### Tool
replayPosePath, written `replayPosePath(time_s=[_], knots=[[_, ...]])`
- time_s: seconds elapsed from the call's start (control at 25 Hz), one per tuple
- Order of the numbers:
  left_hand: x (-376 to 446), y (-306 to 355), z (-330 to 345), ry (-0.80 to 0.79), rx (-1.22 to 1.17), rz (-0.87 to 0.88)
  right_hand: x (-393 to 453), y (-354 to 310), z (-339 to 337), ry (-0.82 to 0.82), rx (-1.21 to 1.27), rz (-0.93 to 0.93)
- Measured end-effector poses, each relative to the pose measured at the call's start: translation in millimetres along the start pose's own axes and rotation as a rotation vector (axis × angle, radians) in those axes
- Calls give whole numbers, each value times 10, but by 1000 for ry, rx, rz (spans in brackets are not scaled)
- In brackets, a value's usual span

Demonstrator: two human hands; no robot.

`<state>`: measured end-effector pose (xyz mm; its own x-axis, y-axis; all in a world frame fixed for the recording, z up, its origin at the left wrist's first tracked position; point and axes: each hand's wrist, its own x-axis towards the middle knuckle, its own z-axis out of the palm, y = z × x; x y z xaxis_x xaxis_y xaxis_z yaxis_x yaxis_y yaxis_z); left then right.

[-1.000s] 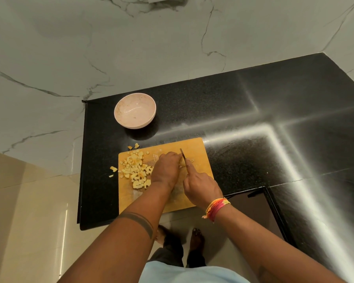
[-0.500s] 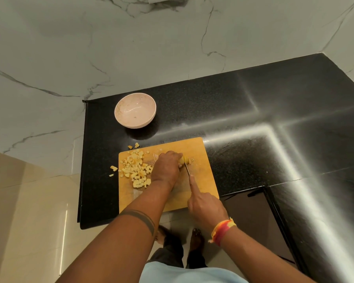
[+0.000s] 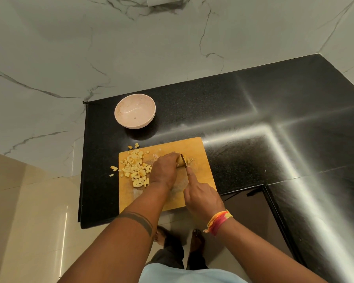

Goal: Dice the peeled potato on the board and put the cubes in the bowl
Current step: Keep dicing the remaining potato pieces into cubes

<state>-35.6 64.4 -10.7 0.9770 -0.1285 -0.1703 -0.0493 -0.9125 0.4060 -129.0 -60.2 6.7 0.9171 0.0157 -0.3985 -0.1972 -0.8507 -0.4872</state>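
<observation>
**Still dicing: the last of the potato under the knife**

We were in the cutting step. Our left hand [image 3: 164,173] curled over the remaining potato [image 3: 179,161], pinning it to the board [image 3: 200,160] near the board's far edge. Our right hand [image 3: 202,198] gripped the knife [image 3: 184,160], forefinger stretched along its spine, with the blade set down into the potato right beside the left fingertips. The handle was hidden inside the fist.

A heap of cubes [image 3: 135,169] lay on the board's left half, and a few strays had spilled onto the black tabletop [image 3: 253,123] past the board's left and far-left edges. The bowl [image 3: 135,113] stood beyond the board, toward the tabletop's far-left corner, and held no cubes.

We judged the dicing nearly finished and the transfer not begun. The next move called for finishing this small piece with fingertips tucked back, since little remained to hold. After that came gathering the heap and the strays into the bowl.
</observation>
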Motion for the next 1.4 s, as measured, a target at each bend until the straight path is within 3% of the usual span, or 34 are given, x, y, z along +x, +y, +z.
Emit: replayPosePath(time_s=[0.48, 0.84, 1.04, 1.4], knots=[[12, 12, 8, 26, -62, -44, 552, -215, -52, -2, -12, -52], [78, -53, 103, -1, -119, -82, -198, 184, 155, -116, -94, 9], [91, -75, 93, 12, -50, -17, -322, 172, 72, -66, -49, 3], [37, -83, 85, 64, -132, -101, 206, -160, -56, -14, 6, -46]])
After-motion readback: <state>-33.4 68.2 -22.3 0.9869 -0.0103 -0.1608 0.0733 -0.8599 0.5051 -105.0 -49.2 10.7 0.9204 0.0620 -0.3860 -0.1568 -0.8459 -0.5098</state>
